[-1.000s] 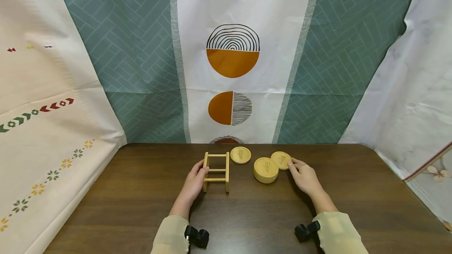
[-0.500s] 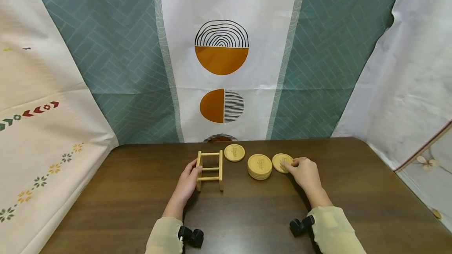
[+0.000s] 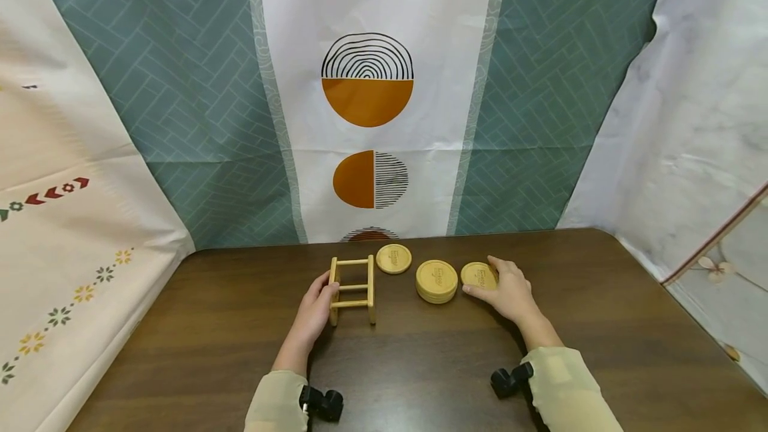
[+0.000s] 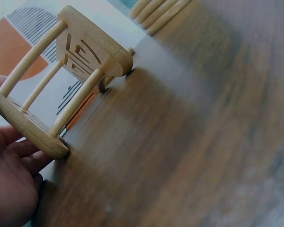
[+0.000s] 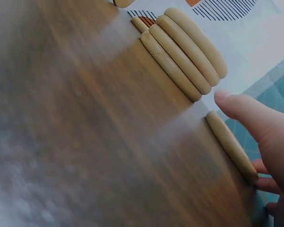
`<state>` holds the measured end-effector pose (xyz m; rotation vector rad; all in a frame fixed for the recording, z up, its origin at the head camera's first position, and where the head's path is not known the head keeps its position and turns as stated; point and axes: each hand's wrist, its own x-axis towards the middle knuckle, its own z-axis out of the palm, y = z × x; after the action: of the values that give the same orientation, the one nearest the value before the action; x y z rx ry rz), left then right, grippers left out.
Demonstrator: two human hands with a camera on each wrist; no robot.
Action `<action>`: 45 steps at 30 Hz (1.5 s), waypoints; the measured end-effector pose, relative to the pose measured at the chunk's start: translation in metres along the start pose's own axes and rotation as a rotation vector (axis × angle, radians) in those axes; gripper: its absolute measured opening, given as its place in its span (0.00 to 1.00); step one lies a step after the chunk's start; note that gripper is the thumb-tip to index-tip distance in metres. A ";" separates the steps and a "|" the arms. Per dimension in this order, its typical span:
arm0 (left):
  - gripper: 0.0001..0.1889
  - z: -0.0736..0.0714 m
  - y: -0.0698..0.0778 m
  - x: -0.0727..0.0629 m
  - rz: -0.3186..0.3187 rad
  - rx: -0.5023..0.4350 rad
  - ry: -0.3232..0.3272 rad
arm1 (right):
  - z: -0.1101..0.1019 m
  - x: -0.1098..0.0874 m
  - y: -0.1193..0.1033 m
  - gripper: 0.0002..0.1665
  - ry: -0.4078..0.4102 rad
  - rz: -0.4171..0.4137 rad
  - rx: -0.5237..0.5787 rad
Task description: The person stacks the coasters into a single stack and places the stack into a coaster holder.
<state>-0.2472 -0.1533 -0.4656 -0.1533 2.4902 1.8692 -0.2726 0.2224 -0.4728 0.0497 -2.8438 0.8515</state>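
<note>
A small wooden coaster rack [image 3: 353, 304] with crossbars and cut-out side panels stands upright on the table. My left hand [image 3: 313, 309] grips its left side panel, thumb on the near side; in the left wrist view the fingers [image 4: 26, 153] lie behind that panel. A single round wooden coaster [image 3: 478, 275] lies flat near my right hand [image 3: 510, 293]. The thumb and fingers are spread around it. In the right wrist view, fingertips touch the coaster's outer edge, while the thumb [image 5: 241, 106] hovers just off its other end. Left of it sits a coaster stack [image 3: 436, 280].
Another lone coaster [image 3: 393, 259] lies between the rack and the stack, close to the table's back edge. The brown wooden table [image 3: 420, 365] ends at a hanging patterned cloth [image 3: 396, 125]. Black wrist cameras [image 3: 324, 405] are strapped over the sleeves.
The right-hand coaster, which leaned against the stack, now lies flat apart from it, further right. My right hand has spread around it. My left hand keeps its grip on the rack.
</note>
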 end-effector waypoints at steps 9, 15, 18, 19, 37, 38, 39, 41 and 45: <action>0.28 -0.001 0.000 0.000 0.008 0.008 -0.002 | 0.005 -0.001 0.005 0.60 0.002 -0.026 0.012; 0.28 0.000 0.001 0.000 0.008 0.007 -0.003 | 0.004 -0.001 0.006 0.58 0.000 -0.030 0.014; 0.28 0.000 0.001 0.000 0.005 0.003 -0.006 | 0.004 -0.001 0.006 0.56 0.001 -0.032 0.018; 0.28 0.000 0.001 0.000 0.007 0.002 -0.007 | 0.004 -0.002 0.006 0.56 0.002 -0.033 0.021; 0.28 0.002 0.003 -0.001 0.015 -0.023 -0.012 | 0.003 -0.003 0.004 0.51 0.021 -0.036 0.051; 0.28 0.002 0.003 -0.002 0.018 -0.024 -0.013 | 0.003 -0.003 0.004 0.51 0.022 -0.037 0.049; 0.28 0.002 0.003 -0.002 0.020 -0.026 -0.014 | 0.004 -0.003 0.004 0.51 0.024 -0.037 0.049; 0.28 0.002 0.004 -0.002 0.018 -0.029 -0.017 | 0.004 -0.003 0.005 0.51 0.026 -0.039 0.045; 0.29 0.000 0.004 -0.003 0.015 -0.030 -0.024 | 0.005 -0.003 0.004 0.50 0.031 -0.041 0.042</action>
<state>-0.2445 -0.1517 -0.4619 -0.1118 2.4560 1.9027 -0.2710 0.2236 -0.4794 0.0984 -2.7864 0.8952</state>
